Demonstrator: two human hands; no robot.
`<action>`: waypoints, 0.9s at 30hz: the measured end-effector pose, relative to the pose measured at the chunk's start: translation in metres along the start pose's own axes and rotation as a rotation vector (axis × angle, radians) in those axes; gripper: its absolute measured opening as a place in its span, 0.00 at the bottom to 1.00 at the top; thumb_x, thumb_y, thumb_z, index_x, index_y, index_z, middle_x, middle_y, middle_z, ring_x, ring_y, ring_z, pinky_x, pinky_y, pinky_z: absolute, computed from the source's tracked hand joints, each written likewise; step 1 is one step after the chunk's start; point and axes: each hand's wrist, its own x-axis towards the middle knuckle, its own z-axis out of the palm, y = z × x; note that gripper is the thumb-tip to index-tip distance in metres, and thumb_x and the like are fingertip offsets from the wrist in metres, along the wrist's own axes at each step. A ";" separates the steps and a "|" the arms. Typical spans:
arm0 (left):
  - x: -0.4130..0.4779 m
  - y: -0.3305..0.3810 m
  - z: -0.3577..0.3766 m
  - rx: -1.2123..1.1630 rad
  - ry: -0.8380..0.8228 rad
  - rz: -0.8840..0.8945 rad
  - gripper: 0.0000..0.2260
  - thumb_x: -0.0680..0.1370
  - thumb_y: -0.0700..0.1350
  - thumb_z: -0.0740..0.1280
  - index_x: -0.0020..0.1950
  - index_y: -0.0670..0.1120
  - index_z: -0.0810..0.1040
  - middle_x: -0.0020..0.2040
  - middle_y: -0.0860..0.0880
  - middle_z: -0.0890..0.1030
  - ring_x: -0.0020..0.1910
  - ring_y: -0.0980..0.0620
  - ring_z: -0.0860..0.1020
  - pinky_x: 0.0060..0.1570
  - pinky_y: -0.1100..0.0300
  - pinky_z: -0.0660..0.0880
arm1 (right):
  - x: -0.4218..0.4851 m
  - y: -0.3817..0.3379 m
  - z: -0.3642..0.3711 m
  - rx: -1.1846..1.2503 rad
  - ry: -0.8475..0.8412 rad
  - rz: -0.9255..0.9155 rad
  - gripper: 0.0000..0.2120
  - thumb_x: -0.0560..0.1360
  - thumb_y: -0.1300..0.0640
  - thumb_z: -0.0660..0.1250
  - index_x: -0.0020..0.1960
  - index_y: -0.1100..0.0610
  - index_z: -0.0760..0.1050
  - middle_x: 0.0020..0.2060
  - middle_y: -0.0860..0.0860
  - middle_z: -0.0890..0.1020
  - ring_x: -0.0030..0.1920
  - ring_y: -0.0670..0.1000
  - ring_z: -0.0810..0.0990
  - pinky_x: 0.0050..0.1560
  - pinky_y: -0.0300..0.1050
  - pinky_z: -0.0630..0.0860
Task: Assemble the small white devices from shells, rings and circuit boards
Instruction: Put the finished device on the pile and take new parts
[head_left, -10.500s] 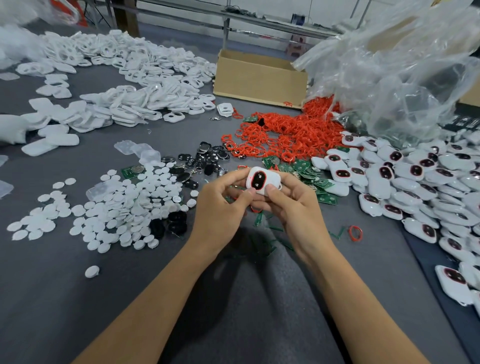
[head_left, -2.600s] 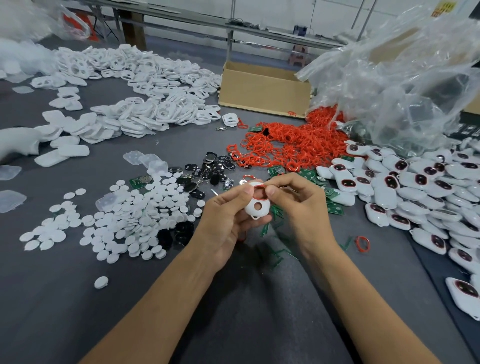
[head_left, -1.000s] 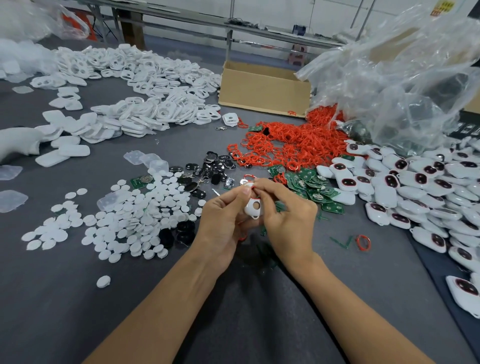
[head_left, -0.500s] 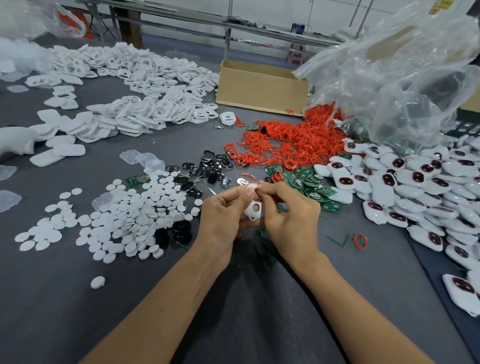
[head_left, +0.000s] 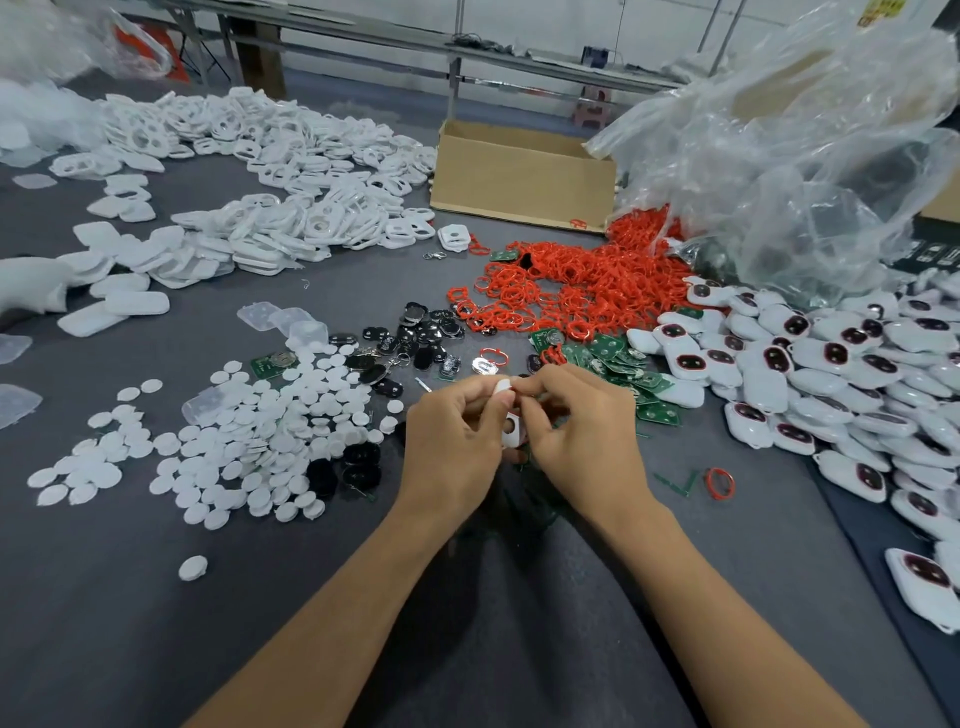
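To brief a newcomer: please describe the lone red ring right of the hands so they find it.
Find the heap of white devices on the right. Just left of it, right of the right hand, lies the red ring. It lies alone, beside green slivers.

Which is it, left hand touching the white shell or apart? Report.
Touching. The head view shows the left hand pinching the shell, its thumb lying against the white face with no gap.
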 end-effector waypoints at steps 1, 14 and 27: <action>-0.001 0.001 0.000 0.014 -0.005 0.014 0.09 0.80 0.39 0.66 0.57 0.41 0.83 0.45 0.47 0.85 0.42 0.55 0.84 0.36 0.55 0.83 | 0.000 0.001 -0.001 -0.004 -0.002 0.006 0.02 0.69 0.66 0.68 0.38 0.64 0.78 0.33 0.56 0.79 0.32 0.58 0.77 0.33 0.54 0.75; 0.004 0.001 -0.002 -0.312 -0.077 -0.124 0.10 0.78 0.36 0.68 0.48 0.51 0.84 0.44 0.47 0.86 0.44 0.48 0.84 0.40 0.58 0.82 | 0.005 0.000 -0.003 0.462 -0.121 0.356 0.12 0.72 0.67 0.69 0.50 0.52 0.81 0.42 0.46 0.84 0.40 0.47 0.82 0.45 0.40 0.78; 0.001 0.002 0.000 -0.374 -0.032 -0.131 0.09 0.79 0.34 0.65 0.54 0.42 0.82 0.47 0.42 0.85 0.47 0.45 0.84 0.42 0.54 0.83 | 0.002 -0.003 0.005 0.809 -0.186 0.552 0.11 0.80 0.65 0.60 0.56 0.61 0.80 0.44 0.57 0.85 0.42 0.48 0.83 0.41 0.40 0.78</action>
